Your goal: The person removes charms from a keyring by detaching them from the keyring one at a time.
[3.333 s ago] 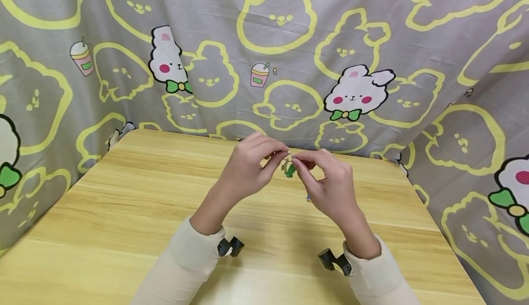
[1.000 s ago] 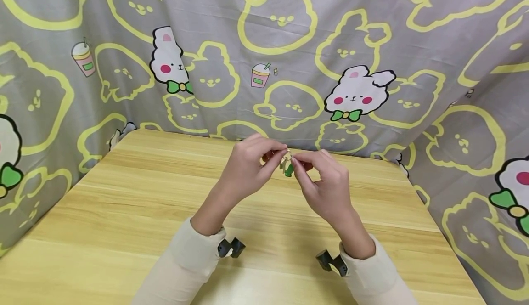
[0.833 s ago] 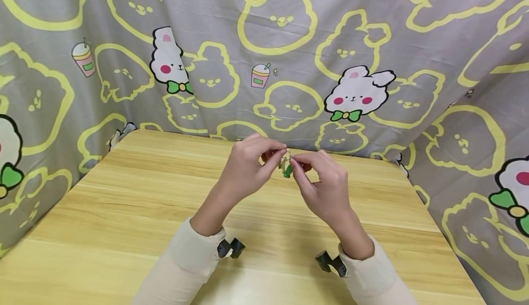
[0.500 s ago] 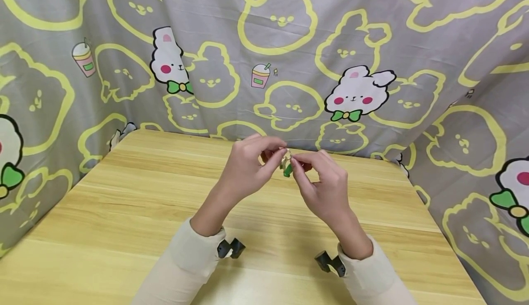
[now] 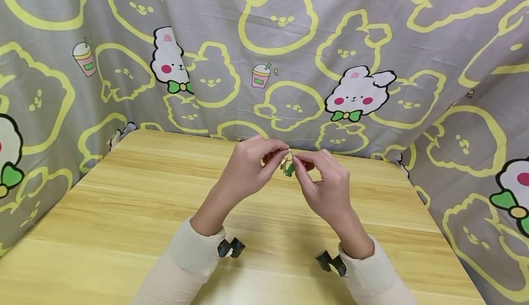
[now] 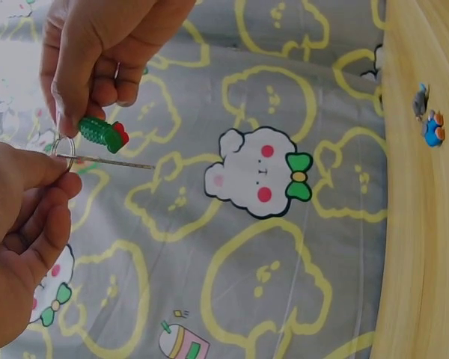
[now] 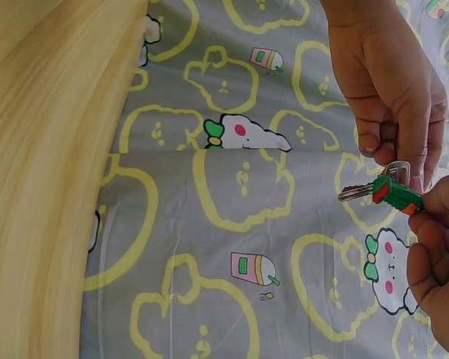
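My left hand (image 5: 252, 165) pinches a thin metal key ring (image 6: 63, 147) between thumb and forefinger above the table. From the other side my right hand (image 5: 326, 181) pinches the ring near a green charm with a red tip (image 7: 396, 194); in the head view the green charm (image 5: 290, 170) hangs between both hands. Metal keys (image 7: 355, 192) hang on the same ring, and a key (image 6: 116, 162) shows edge-on in the left wrist view. Fingertips cover part of the ring, so I cannot tell whether its coils are spread.
On the wooden table (image 5: 144, 194) lie a small blue-and-orange figure (image 6: 434, 131) and a dark grey piece (image 6: 420, 103), seen in the left wrist view. A grey patterned curtain (image 5: 223, 20) surrounds the table's back and sides. Each wrist carries a black camera mount (image 5: 330, 262).
Since the oldest frame my right hand has shifted slightly left, and the blue bit below it has gone from the head view. Both hands keep pinching the ring, with small finger movements.
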`<state>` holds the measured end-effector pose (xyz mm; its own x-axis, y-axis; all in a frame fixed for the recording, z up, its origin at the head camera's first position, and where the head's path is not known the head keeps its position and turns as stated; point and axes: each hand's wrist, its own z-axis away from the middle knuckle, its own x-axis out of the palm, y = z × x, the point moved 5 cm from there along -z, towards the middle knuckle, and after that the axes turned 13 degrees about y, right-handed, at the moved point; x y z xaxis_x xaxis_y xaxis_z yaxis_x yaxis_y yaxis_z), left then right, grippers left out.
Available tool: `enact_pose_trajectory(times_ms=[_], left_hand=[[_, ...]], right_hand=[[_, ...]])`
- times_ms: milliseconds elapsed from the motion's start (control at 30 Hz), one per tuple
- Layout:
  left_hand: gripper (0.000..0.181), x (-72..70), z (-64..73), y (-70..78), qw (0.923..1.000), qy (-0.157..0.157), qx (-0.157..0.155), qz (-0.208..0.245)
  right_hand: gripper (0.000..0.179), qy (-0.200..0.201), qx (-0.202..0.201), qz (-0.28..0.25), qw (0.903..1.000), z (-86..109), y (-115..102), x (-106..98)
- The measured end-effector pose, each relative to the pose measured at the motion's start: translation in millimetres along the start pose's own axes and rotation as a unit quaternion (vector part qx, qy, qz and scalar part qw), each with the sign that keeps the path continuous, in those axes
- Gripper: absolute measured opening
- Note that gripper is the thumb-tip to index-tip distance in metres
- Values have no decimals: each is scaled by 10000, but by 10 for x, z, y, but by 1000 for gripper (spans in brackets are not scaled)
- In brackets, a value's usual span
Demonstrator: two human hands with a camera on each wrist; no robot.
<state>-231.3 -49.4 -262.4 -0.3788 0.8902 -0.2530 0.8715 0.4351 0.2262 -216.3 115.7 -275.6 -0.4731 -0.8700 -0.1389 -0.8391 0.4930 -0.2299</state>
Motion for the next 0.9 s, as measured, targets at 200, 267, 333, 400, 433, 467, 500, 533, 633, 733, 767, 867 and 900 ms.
enact_pose_trajectory(times_ms=[200,267,333,400,433,467,500,533,633,733,767,867,900], left_hand=[[5,4,5,-14,10000,44,-15,22],[5,6,7,-22,10000,51,-36,27],[5,9,9,-29,10000,65,-59,35],[5,7,7,-28,9999,99,-85,70],[5,5,4,-26,9998,119,-103,92],[5,3,2,-25,9998,140,-123,117],[5,1,1,-24,9997,164,-140,138],[5,-2,-1,-22,9996,191,-156,159],[5,-7,-8,-22,9993,267,-202,186],[5,-10,-10,-25,9989,333,-240,212],[5,-10,-10,-26,9988,345,-256,230],[4,-8,-7,-33,9986,337,-302,283],[4,-7,-5,-35,9986,312,-315,299]], right_hand=[[5,10,3,1,10000,-3,2,1],[5,5,8,9,10000,-2,3,1],[5,7,9,7,10000,-1,2,1],[5,13,14,-4,10000,1,1,2],[5,20,16,-12,10000,2,0,2],[6,31,14,-23,10000,3,-1,3],[6,47,8,-41,10000,3,-3,5],[6,65,0,-61,10000,3,-6,6],[7,121,-133,-78,9998,7,-21,13],[7,165,-306,-61,9994,8,-38,15],[7,176,-364,-46,9992,9,-41,15],[7,203,-417,-17,9989,6,-43,8],[7,202,-361,-24,9991,5,-37,5]])
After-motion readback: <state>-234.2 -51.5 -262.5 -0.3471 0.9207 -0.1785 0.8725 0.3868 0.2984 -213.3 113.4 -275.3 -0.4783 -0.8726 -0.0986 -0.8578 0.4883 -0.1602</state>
